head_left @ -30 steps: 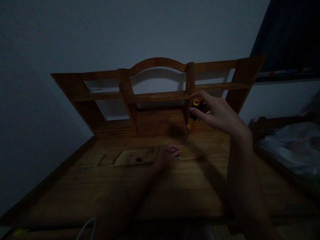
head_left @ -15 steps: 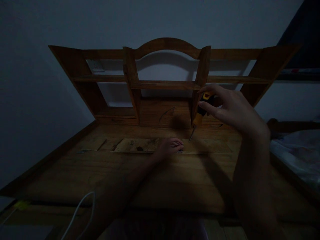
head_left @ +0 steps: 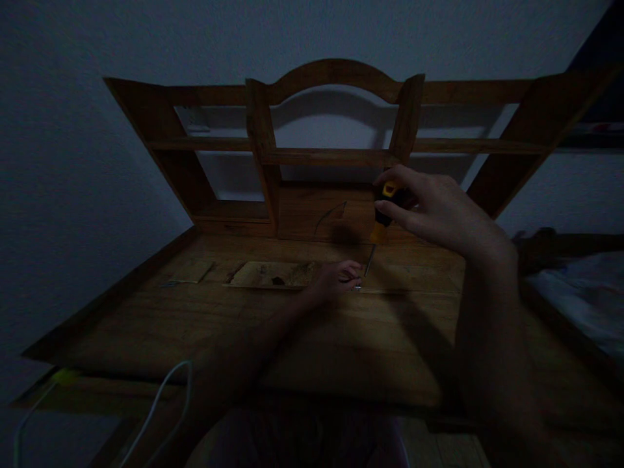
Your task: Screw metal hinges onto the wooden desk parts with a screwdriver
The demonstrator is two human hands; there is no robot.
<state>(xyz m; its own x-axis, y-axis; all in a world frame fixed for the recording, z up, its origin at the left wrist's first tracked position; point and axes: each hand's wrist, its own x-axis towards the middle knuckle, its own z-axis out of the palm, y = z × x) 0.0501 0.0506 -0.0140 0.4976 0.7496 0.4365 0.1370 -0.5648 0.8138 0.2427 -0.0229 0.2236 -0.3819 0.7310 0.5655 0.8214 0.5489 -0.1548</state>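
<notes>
The room is dim. My right hand (head_left: 429, 208) grips a yellow-and-black screwdriver (head_left: 383, 218) by the handle, shaft pointing down towards the wooden desk top (head_left: 341, 331). The tip comes down right beside my left hand (head_left: 338, 276), which rests curled on the desk and pinches a small metal piece (head_left: 357, 285) at a pale strip of wood (head_left: 273, 274) set into the surface. What the metal piece is I cannot make out.
A wooden hutch (head_left: 336, 149) with an arched top and open compartments stands at the back of the desk against a plain wall. A white cable (head_left: 156, 406) hangs off the near edge at the left. Bedding (head_left: 580, 299) lies to the right.
The screwdriver has come down and its tip now meets the spot by my left fingers. The view has shifted, so the hutch sits higher in the picture.
</notes>
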